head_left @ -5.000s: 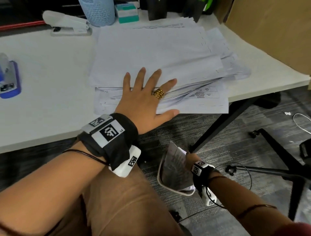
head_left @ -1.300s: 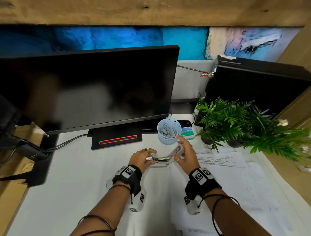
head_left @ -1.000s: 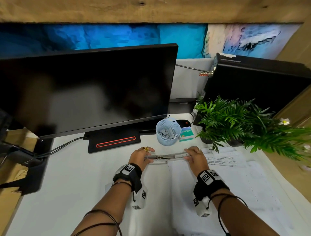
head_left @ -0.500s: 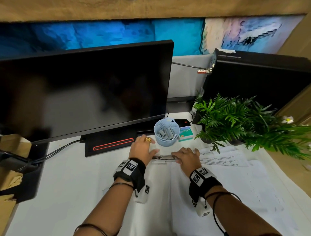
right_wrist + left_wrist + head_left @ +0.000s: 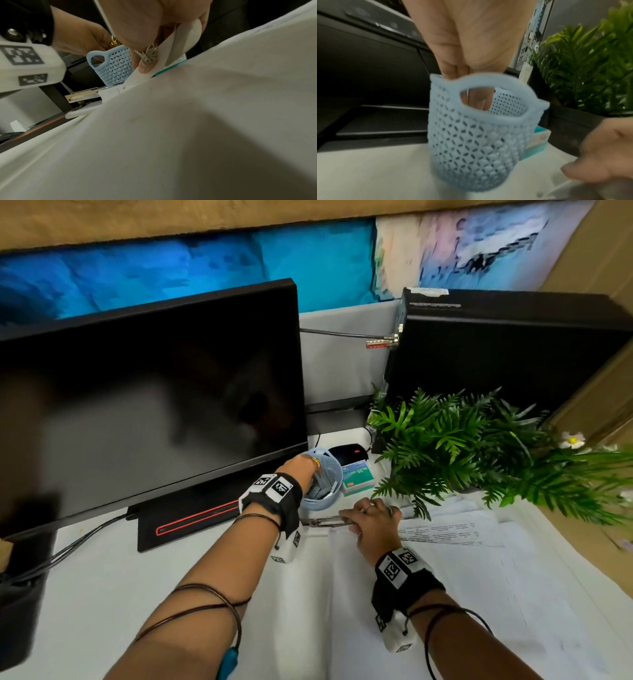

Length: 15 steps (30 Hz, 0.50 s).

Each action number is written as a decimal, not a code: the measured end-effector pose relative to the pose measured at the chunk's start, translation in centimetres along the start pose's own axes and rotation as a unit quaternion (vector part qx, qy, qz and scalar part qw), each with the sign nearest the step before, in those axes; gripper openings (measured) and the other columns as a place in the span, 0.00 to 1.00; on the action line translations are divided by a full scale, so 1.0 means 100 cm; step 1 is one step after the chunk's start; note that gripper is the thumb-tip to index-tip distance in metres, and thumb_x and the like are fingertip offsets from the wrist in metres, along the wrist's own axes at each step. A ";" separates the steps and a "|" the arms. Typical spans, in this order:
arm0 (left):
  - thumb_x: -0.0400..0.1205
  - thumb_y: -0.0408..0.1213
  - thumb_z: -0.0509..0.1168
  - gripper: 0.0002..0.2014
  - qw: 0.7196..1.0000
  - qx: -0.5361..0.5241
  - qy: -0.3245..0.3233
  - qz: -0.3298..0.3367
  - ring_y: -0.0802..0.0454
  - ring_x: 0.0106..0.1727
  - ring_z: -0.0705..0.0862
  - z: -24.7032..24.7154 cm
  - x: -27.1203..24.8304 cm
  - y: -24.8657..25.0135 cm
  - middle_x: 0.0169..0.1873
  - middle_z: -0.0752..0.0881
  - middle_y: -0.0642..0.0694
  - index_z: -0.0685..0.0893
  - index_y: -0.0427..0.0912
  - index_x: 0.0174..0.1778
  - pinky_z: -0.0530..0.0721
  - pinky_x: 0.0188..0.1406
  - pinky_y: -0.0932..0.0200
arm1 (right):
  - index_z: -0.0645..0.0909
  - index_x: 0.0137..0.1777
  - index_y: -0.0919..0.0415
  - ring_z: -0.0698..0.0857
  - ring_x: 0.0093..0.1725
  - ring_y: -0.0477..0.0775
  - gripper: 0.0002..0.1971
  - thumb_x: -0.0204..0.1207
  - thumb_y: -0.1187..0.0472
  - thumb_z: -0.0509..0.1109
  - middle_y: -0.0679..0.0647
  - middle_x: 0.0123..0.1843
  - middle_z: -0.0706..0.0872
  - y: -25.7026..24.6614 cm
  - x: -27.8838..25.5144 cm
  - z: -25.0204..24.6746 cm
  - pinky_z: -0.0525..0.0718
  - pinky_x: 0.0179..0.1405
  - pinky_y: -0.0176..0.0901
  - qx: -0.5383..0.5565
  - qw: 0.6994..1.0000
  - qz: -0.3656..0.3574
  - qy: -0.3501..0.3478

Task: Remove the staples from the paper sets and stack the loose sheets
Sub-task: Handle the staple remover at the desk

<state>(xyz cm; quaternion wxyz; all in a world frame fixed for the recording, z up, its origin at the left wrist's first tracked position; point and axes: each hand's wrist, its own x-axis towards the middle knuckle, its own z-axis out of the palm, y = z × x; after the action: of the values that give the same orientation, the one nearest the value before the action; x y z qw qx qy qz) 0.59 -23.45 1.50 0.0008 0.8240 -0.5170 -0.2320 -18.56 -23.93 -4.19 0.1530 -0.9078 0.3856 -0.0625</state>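
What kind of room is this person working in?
Most likely an office desk or cubicle: a dark monitor stands at the back, printed papers cover the white desk, and a stapler lies open.

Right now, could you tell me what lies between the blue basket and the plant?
In the head view, a teal-and-white box sits between the basket and the plant.

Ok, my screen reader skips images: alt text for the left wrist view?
The left hand dips its fingers into a pale blue perforated plastic basket on a white desk, with a green leafy plant at right.
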 end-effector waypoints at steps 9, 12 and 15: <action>0.84 0.33 0.56 0.13 0.997 0.069 -0.021 0.025 0.45 0.60 0.81 0.018 0.016 0.004 0.61 0.83 0.41 0.81 0.39 0.62 0.76 0.61 0.58 | 0.86 0.55 0.45 0.79 0.57 0.61 0.22 0.65 0.69 0.72 0.50 0.53 0.85 0.006 -0.001 0.005 0.67 0.54 0.59 0.049 0.999 -0.001 0.001; 0.83 0.33 0.58 0.14 0.997 0.072 -0.001 0.024 0.44 0.62 0.81 0.017 0.017 0.008 0.62 0.82 0.40 0.80 0.38 0.63 0.75 0.63 0.56 | 0.87 0.51 0.45 0.82 0.53 0.62 0.22 0.59 0.70 0.76 0.50 0.49 0.86 0.005 -0.003 0.003 0.72 0.50 0.62 0.052 0.999 -0.002 0.004; 0.82 0.32 0.59 0.14 0.997 0.075 -0.007 0.010 0.44 0.61 0.81 0.017 0.013 0.009 0.61 0.83 0.40 0.80 0.38 0.62 0.75 0.61 0.57 | 0.87 0.44 0.42 0.85 0.44 0.59 0.26 0.47 0.67 0.83 0.47 0.42 0.87 0.005 -0.003 0.005 0.78 0.40 0.61 0.033 0.999 -0.008 0.014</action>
<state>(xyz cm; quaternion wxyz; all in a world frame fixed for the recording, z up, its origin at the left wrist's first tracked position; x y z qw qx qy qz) -0.35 -24.61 -0.27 -0.0620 0.8150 -0.5408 -0.1986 -18.95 -23.95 -4.83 0.1770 -0.9044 0.3778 -0.0890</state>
